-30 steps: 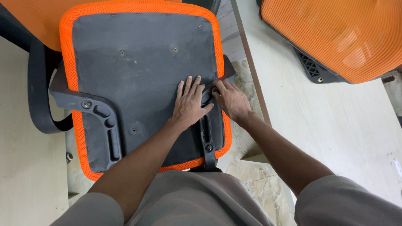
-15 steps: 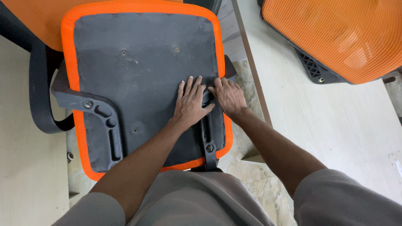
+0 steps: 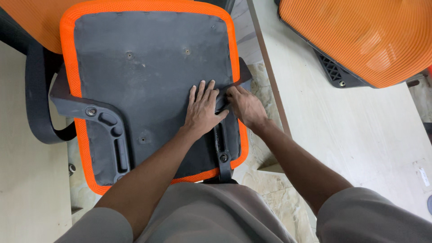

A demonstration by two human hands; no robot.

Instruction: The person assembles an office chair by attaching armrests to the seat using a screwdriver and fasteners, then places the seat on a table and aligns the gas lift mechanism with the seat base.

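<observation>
An upturned chair seat (image 3: 148, 67), dark grey underneath with an orange mesh rim, lies in front of me. My left hand (image 3: 202, 110) rests flat on its underside with the fingers spread, right beside the right-side black armrest bracket (image 3: 220, 144). My right hand (image 3: 245, 105) curls its fingers around the upper part of that bracket at the seat's right edge. A bolt (image 3: 223, 157) sits in the bracket's lower end. On the seat's left side, a matching bracket (image 3: 108, 121) is fixed with a bolt (image 3: 91, 111).
A black armrest loop (image 3: 36, 103) hangs off the seat's left side. An orange mesh chair back (image 3: 360, 36) lies on the light wooden table (image 3: 351, 135) at upper right. The table's edge runs just right of my right hand. Mottled stone floor shows below.
Both hands stay on the same spot. The right hand has only shifted slightly on the bracket.
</observation>
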